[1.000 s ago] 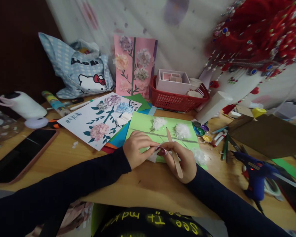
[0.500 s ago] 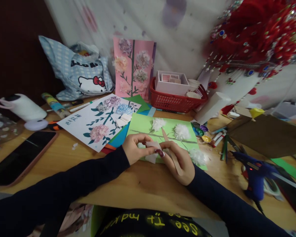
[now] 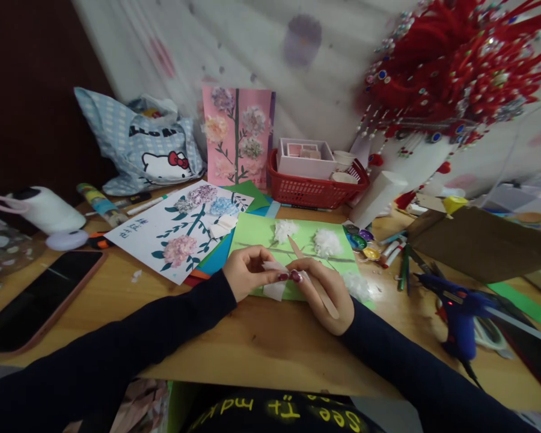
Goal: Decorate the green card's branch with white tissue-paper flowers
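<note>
My left hand (image 3: 249, 273) pinches a small piece of white tissue paper (image 3: 274, 266) between thumb and fingers. Close against it, my right hand (image 3: 327, 291) has its fingertips at the same paper and also keeps a flat wooden stick (image 3: 323, 296) in its grip, the pointed tip sticking out past the fingers. Both hands hover over the near edge of a light green card (image 3: 247, 231), which bears a drawn grey branch and fluffy white paper flowers (image 3: 328, 242). Another white paper piece (image 3: 274, 291) shows just below my left fingertips.
Left of the card lies a white sheet with paper flowers (image 3: 137, 240), then a phone (image 3: 45, 297). Behind stand a pink flower picture (image 3: 229, 144) and a red basket (image 3: 306, 187). A blue glue gun (image 3: 457, 319), pens (image 3: 403, 264) and brown cardboard (image 3: 482, 240) lie at right.
The camera view has tilted, so the scene sits slightly lower. My fingertips have shifted a little on the white paper; both hands stay over the card.
</note>
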Motion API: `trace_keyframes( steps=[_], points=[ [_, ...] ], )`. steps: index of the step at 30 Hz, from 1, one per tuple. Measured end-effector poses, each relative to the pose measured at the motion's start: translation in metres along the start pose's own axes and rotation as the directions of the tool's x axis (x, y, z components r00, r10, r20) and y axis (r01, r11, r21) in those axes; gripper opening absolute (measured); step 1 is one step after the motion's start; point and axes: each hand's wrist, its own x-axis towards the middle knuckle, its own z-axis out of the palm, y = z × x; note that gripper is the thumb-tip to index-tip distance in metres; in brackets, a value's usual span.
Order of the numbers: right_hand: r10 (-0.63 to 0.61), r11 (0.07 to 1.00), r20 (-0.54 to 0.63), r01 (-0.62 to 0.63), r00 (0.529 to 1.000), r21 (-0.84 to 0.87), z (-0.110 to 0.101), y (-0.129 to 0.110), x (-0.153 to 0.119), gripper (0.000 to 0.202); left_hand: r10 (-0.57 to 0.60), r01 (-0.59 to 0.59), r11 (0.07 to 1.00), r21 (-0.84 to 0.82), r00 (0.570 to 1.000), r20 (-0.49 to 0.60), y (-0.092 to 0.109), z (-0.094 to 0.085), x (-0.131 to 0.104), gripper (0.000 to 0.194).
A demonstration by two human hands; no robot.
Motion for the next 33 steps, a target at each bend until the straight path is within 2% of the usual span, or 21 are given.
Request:
trace_keyframes(
  steps=[4,12,17,22,24,29,31,33],
  points=[
    [-0.077,0.995,-0.004,0.077,0.997,-0.059,0.003,-0.001,-0.001,0.012,-0.021,0.021,1.0,-0.002,1.0,0.001,-0.001,0.001,-0.001,0.039],
    [-0.053,0.995,-0.04,0.05,0.998,-0.085,0.001,0.006,0.001,0.013,-0.071,0.072,0.982,-0.172,0.997,0.014,-0.004,0.0,0.001,0.041],
    [-0.077,0.991,-0.062,0.069,0.995,-0.118,-0.002,0.01,0.004,0.012,-0.033,0.03,0.997,-0.065,0.999,-0.043,-0.009,-0.003,0.003,0.037],
    [-0.172,0.966,-0.052,0.158,0.984,-0.203,-0.01,0.016,0.01,0.012,0.013,-0.018,0.999,-0.041,0.992,-0.126,-0.009,-0.006,0.007,0.035],
    [-0.214,0.955,-0.026,0.204,0.976,-0.218,-0.013,0.019,0.012,0.014,0.048,-0.051,0.999,-0.015,0.983,-0.175,-0.008,-0.009,0.009,0.033],
    [-0.267,0.916,0.151,0.299,0.952,-0.269,-0.019,0.028,0.014,0.021,0.128,-0.105,0.99,0.091,0.942,-0.31,-0.005,-0.016,0.014,0.03],
    [-0.222,0.929,0.088,0.238,0.971,-0.284,-0.027,0.029,0.015,0.03,0.133,-0.104,0.989,0.108,0.94,-0.315,-0.002,-0.02,0.016,0.03],
    [-0.126,0.967,-0.047,0.112,0.991,-0.23,-0.039,0.028,0.018,0.041,0.122,-0.082,0.986,0.146,0.948,-0.292,0.003,-0.022,0.018,0.029]
  ],
)
